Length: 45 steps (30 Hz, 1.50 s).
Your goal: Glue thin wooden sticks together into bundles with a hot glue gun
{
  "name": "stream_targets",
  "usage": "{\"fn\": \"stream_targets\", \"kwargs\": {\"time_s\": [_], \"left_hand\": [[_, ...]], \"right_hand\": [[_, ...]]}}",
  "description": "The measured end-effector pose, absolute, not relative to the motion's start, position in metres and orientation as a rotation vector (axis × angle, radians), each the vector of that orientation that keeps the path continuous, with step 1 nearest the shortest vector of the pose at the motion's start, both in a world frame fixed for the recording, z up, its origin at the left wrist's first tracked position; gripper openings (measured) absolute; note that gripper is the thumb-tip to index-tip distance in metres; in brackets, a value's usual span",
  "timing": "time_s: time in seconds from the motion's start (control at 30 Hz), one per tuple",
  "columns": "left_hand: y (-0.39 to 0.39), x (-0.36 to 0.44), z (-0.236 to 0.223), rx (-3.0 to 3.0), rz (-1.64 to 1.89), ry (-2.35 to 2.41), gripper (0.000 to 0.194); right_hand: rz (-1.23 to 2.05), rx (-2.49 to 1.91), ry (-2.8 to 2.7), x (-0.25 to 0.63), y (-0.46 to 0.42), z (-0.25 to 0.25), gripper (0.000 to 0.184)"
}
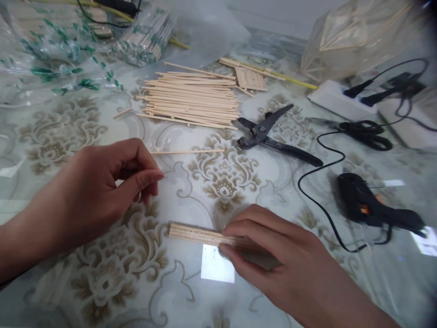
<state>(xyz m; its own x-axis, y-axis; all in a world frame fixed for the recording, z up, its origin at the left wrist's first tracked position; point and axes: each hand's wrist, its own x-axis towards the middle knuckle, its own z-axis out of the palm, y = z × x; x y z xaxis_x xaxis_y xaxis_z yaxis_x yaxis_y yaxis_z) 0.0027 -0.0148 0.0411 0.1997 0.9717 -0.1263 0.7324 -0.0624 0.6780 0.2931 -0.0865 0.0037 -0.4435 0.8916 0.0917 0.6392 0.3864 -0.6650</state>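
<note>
My left hand [112, 182] is above the table at the left, thumb and fingertips pressed together. Whatever may be between them is too small or hidden to make out. Just beyond its fingers lies a single thin wooden stick [194, 151], its left end hidden behind the hand. My right hand [273, 255] is closed on a narrow strip of wooden sticks [194, 233] laid side by side, low at the table. The strip's left end sticks out of the fingers; its right part is covered by the hand.
A pile of loose sticks [191, 98] lies at the back, near a small stick panel [251, 78]. Black cutting pliers [262, 132], scissors [365, 130], a corded glue gun [372, 202] and a power strip [341, 100] occupy the right. Bagged sticks [146, 34] are behind.
</note>
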Motion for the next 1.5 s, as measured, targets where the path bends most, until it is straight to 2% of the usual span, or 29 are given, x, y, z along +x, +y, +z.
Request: {"fn": "stream_targets", "kwargs": {"time_s": [0.2, 0.6, 1.5], "left_hand": [[-0.011, -0.005, 0.03, 1.801, 0.545, 1.456, 0.012], [-0.007, -0.007, 0.018, 1.846, 0.586, 1.368, 0.015], [-0.011, -0.003, 0.028, 1.663, 0.528, 1.35, 0.01]], "right_hand": [[0.778, -1.314, -2.226, 0.294, -0.087, 0.003, 0.026], [0.69, -1.266, -2.249, 0.296, -0.086, -0.001, 0.025], [0.738, -1.283, -2.289, 0.301, -0.089, -0.001, 0.023]]}}
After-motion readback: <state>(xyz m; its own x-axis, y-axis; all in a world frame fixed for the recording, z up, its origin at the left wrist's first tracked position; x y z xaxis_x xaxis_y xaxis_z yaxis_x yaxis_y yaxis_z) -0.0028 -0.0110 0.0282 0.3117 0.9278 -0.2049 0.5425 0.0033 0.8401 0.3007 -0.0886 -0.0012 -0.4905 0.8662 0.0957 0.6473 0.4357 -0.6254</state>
